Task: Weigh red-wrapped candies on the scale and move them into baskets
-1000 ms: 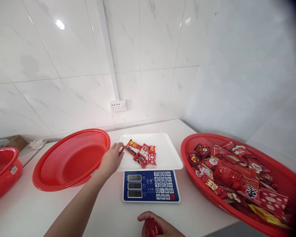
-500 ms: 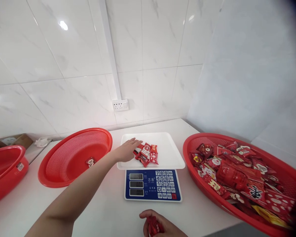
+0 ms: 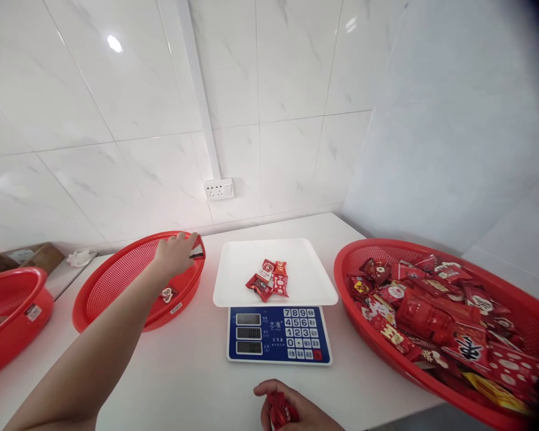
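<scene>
My left hand (image 3: 174, 256) is closed on a red snack packet (image 3: 197, 248), at the right rim of the middle red plastic basket (image 3: 117, 263). One small red packet (image 3: 166, 294) lies inside that basket. On the white pan (image 3: 305, 269) of the digital scale (image 3: 278, 335), several small red packets (image 3: 269, 279) sit in a loose cluster. My right hand (image 3: 291, 402) is near the bottom edge, in front of the scale, wrapped round some red-wrapped packets (image 3: 281, 410). How many it holds I cannot tell.
At right stands a large red basket (image 3: 354, 254) heaped with red snack packets. Another red basket (image 3: 36, 293) is at far left, with what looks like part of a hand inside. Behind it is a cardboard box (image 3: 38, 256). A tiled wall with a socket (image 3: 219, 189) backs the white table.
My left hand has moved left from the scale pan to the middle basket, taking one packet from the cluster. My right hand has stayed put.
</scene>
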### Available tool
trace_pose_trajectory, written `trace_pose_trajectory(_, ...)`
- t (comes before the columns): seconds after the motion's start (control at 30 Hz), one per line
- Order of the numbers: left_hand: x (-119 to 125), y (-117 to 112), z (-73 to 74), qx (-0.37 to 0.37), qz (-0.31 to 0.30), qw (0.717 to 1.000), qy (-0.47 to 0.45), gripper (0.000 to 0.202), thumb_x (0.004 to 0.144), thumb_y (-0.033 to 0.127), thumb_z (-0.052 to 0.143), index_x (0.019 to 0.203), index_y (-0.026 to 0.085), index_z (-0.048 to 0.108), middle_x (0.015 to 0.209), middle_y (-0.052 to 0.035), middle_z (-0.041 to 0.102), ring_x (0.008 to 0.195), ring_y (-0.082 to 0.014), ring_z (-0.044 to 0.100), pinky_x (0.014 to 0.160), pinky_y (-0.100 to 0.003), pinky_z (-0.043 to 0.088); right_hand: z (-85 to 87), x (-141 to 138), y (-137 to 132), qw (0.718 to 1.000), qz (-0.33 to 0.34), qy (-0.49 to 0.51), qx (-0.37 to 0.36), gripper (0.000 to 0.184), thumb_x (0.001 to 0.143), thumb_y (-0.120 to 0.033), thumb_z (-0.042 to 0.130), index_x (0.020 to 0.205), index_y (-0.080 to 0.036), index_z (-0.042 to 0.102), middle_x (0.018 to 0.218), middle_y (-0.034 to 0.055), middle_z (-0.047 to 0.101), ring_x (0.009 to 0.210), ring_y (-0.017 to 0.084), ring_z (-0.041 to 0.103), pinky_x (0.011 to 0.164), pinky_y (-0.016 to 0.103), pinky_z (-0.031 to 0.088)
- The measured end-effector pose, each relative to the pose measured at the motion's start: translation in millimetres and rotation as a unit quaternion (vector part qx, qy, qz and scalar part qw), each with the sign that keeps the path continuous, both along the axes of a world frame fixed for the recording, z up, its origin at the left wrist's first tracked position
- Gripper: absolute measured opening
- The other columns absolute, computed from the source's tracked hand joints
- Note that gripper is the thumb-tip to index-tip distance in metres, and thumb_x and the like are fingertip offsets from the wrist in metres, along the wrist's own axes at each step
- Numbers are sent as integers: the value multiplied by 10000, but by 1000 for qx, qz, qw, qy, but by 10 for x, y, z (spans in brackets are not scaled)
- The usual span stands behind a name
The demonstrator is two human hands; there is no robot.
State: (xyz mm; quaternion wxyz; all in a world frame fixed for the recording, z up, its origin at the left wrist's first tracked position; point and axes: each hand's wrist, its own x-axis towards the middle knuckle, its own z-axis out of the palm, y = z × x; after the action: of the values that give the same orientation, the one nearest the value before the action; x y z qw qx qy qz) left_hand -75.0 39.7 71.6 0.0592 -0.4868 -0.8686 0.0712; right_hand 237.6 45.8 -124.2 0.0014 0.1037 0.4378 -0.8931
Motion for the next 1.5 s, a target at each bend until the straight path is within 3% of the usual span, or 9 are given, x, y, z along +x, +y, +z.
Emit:
trace_pose_trajectory(0.07,-18,-53,13,17,12,1000,4,550,770,271,491,1294,147,383,1251,-219,478,1172,-406,440,895,-570,359,13,-5,6,1000,9,-16,8,571,562,-285,772,1088,-184,572,805,-2,620,669,100,517,617,226,296)
trace_pose_trajectory(0.23,506,297,-296,24,-107,991,-79,433,880,417,343,1273,249,411,1225,-70,568,1108,-216,529,851,-330,451,9,-22,6,1000,9,-10,8,597,558,-278,786,1103,-176,567,791,2,622,672,100,520,620,224,295)
trace_pose_trajectory(0.37,988,711,-558,7,-188,976,-111,370,842,356,423,1176,224,513,1097,-83,628,1069,-252,539,879,-375,430,-64,-12,-19,999,-20,30,-8,622,568,-336,802,1119,-188,553,808,11,628,691,111,541,627,234,302)
trace_pose_trajectory(0.53,1128,901,-656,-1,-197,972,-131,436,766,216,467,1201,208,500,1115,-104,585,945,-250,602,744,-340,476,-162,6,-30,997,-51,59,-29,635,570,-343,817,1125,-198,543,822,16,636,669,101,543,616,232,302)
trace_pose_trajectory(0.7,864,666,-503,44,-140,983,-112,520,726,137,465,1234,246,477,1152,-62,556,909,-201,614,754,-292,470,-157,4,-13,997,-25,68,-18,607,604,-337,804,1137,-201,548,839,18,635,676,98,543,619,231,307)
trace_pose_trajectory(0.93,232,58,-14,128,7,990,-49,476,826,183,350,1287,91,425,1216,-227,506,1161,-401,449,933,-593,305,-143,5,-1,997,-5,69,-23,590,624,-316,795,1151,-208,552,870,20,631,691,97,542,613,226,312)
trace_pose_trajectory(1.1,628,127,-272,50,-159,968,-185,474,800,363,505,1264,272,477,1230,-33,580,1164,-206,499,944,-302,418,-128,-3,-33,998,-13,45,-36,592,606,-302,804,1134,-204,557,868,29,628,690,103,569,562,203,319)
trace_pose_trajectory(1.23,980,320,-533,7,-249,938,-241,494,753,289,541,1246,279,506,1181,-27,611,1119,-202,532,920,-291,434,-114,0,-58,996,-39,48,-62,574,611,-290,797,1125,-213,555,835,20,616,651,90,566,478,164,286)
trace_pose_trajectory(1.5,660,30,-363,71,-125,975,-172,439,795,263,422,1226,267,502,1197,-54,579,929,-233,616,740,-332,497,-129,1,-62,994,-48,61,-79,561,633,-264,782,1136,-207,540,827,20,606,654,90,569,427,128,294)
